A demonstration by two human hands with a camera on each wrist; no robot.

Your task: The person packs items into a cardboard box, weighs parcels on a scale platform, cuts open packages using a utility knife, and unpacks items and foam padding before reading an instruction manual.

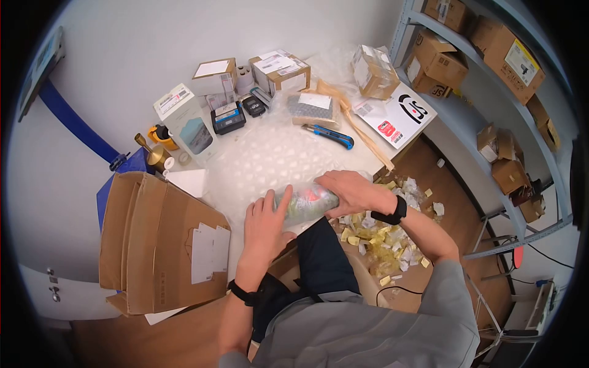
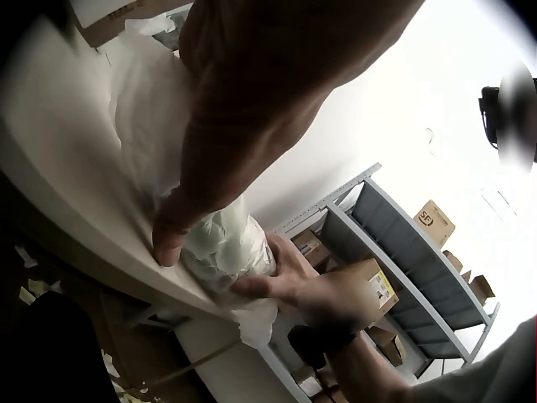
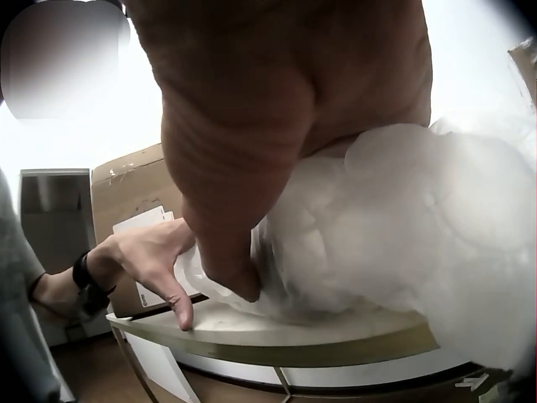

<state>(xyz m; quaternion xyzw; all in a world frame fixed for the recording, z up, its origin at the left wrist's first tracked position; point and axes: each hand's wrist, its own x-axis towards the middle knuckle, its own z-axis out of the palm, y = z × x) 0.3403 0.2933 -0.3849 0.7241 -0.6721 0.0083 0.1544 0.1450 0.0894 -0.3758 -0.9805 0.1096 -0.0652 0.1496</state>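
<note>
A bundle in clear bubble wrap [image 1: 305,203], with red and green showing through, lies at the table's near edge. My right hand [image 1: 354,192] grips its right end, fingers over the top and thumb on the near side. Against the left end rests my left hand [image 1: 265,222], its fingers fairly straight and its thumb held out. The loose bubble wrap sheet [image 1: 245,162] spreads behind the bundle across the table. In the right wrist view the puffy wrap [image 3: 361,227] bulges beside the right hand and hides what is inside.
A blue utility knife [image 1: 329,136] lies beyond the sheet, near a tan strip [image 1: 353,116]. Small boxes [image 1: 281,70] and a label printer [image 1: 227,118] stand at the back. A large carton [image 1: 165,245] is at left. Scraps [image 1: 392,239] cover the floor at right, by shelves [image 1: 472,132].
</note>
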